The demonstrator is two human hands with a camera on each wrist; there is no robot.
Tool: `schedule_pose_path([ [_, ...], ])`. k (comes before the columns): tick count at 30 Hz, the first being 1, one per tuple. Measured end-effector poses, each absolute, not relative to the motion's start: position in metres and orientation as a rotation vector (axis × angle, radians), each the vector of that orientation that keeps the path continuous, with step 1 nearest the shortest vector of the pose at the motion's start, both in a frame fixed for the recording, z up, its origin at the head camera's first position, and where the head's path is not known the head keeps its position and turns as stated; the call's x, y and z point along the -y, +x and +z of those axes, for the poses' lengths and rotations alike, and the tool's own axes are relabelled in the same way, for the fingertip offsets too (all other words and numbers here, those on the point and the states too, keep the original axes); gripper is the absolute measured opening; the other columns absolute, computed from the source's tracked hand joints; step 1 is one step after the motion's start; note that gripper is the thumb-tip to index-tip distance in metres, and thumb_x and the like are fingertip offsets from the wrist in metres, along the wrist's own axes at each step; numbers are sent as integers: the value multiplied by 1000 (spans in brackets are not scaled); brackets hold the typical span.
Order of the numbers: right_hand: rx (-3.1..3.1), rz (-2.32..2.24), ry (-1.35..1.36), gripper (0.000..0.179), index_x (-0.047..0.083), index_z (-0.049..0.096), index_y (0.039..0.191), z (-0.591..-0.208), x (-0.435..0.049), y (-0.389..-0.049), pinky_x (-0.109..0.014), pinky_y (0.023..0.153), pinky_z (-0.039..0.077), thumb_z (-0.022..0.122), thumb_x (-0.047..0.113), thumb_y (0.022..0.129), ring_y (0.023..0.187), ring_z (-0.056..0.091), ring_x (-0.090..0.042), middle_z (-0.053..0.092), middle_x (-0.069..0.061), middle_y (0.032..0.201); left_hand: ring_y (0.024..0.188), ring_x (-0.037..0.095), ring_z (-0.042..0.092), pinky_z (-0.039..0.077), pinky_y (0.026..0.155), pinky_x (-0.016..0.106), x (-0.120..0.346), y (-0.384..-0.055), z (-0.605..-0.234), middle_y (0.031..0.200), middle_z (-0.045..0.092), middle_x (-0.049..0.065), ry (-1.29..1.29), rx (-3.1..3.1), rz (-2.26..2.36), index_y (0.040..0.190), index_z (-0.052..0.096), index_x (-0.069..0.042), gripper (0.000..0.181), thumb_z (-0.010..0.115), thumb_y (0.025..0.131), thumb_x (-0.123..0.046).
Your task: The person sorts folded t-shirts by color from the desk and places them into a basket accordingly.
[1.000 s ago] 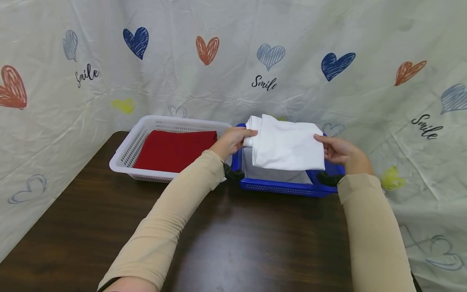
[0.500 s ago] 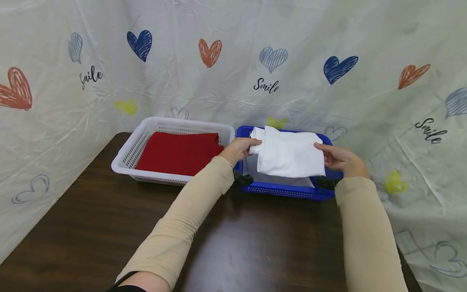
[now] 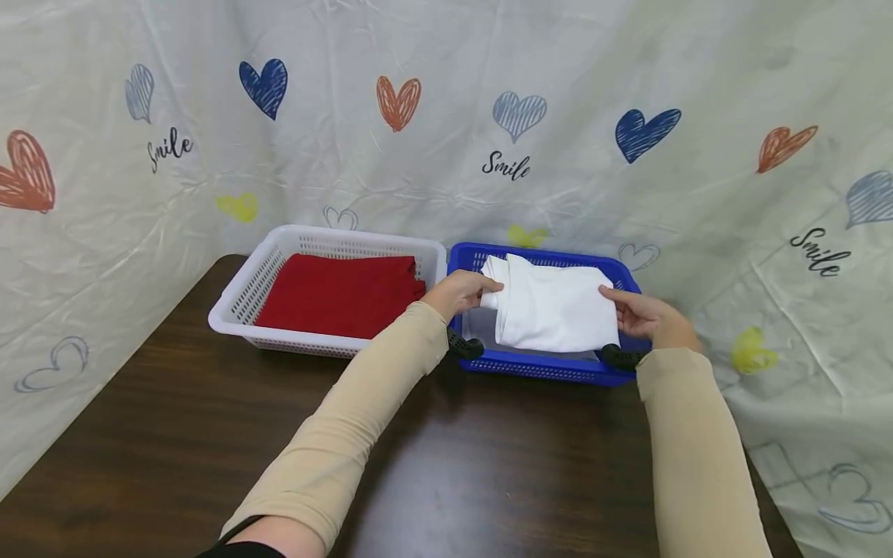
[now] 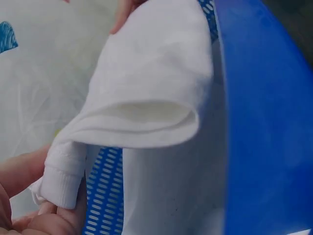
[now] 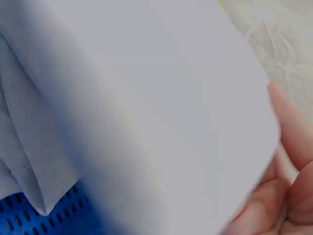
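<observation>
A folded white cloth garment (image 3: 554, 306) is held level over the blue basket (image 3: 544, 368) in the head view. My left hand (image 3: 460, 293) pinches its left end between thumb and fingers; the left wrist view shows a hemmed, rolled edge of the white garment (image 4: 61, 181) in that grip. On the opposite side my right hand (image 3: 642, 314) pinches the right edge, thumb on top. Beneath the garment, more white fabric (image 4: 171, 191) lies in the basket. Whether the held garment touches that fabric is hard to tell.
Left of the blue basket stands a white basket (image 3: 261, 333) with folded red cloth (image 3: 338, 294) in it. Both sit at the back of a dark wooden table (image 3: 446, 465). A pale curtain (image 3: 446, 116) printed with hearts hangs behind.
Both hands have lowered the white garment toward the blue basket, so more of the basket's back rim shows. The grips look the same, and the red cloth has stayed put.
</observation>
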State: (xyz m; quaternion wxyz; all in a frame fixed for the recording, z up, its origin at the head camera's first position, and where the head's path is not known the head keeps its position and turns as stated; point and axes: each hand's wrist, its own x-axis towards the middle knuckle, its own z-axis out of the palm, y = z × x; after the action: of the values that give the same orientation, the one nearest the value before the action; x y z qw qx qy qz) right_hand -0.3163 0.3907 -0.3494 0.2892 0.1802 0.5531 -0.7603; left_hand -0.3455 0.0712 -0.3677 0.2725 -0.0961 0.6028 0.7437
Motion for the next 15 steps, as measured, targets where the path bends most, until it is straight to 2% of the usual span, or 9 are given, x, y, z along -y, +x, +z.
schedule_pose_path([
  [3, -1470, -2015, 489, 32, 9, 75, 81, -353, -392, -316, -22, 68, 60, 53, 21, 102, 74, 73, -11, 76, -3, 80, 80, 12, 57, 51, 69, 21, -75, -344, -368, 146, 50, 10, -267, -1616, 1998, 154, 32, -3, 71, 65, 91, 4],
  [8, -1462, -1977, 508, 30, 10, 75, 82, -357, -395, -317, -23, 75, 60, 54, 19, 101, 79, 73, -11, 76, -3, 83, 81, 13, 57, 51, 66, 21, -80, -344, -373, 149, 47, 11, -295, -1585, 2021, 155, 30, -3, 72, 64, 92, 6],
  [11, -1479, -1954, 513, 30, 10, 75, 82, -359, -396, -317, -22, 76, 60, 53, 20, 101, 80, 72, -11, 76, -2, 84, 84, 14, 56, 50, 68, 21, -84, -345, -378, 149, 46, 13, -293, -1585, 2014, 154, 29, -2, 71, 62, 92, 7],
  [15, -1503, -1919, 504, 35, 10, 74, 82, -361, -394, -318, -21, 79, 59, 48, 20, 103, 82, 71, -10, 75, -1, 84, 96, 18, 62, 56, 83, 24, -88, -345, -384, 142, 53, 14, -334, -1618, 2003, 151, 35, 1, 64, 61, 92, 9],
])
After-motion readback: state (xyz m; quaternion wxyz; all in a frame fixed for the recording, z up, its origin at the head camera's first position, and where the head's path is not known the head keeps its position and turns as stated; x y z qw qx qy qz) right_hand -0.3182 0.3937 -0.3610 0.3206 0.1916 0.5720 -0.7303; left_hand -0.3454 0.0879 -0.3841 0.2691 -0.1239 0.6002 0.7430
